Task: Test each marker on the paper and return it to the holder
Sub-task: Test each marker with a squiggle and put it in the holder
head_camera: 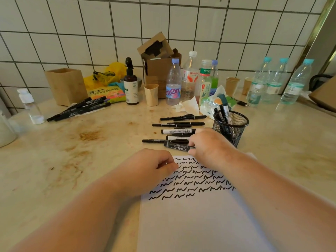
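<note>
White paper sheet (200,224) with black squiggles lies nearest. Left hand (151,167), fingers curled, rests on its upper-left corner. Right hand (209,144) pinches a fat black marker (177,146) at 12 o'clock. Black mesh holder (230,128) stands at 1 o'clock.

Black markers (179,132) between scribbled paper (196,215), mesh holder (234,130)

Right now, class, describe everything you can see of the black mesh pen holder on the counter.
The mesh pen holder is a round black cup of what looks like wire mesh with a solid rim. It stands upright on the stained counter, right of the row of loose markers and beyond the paper. A few black markers lean inside it. The right hand hides its lower left side; whether they touch cannot be told.
</note>
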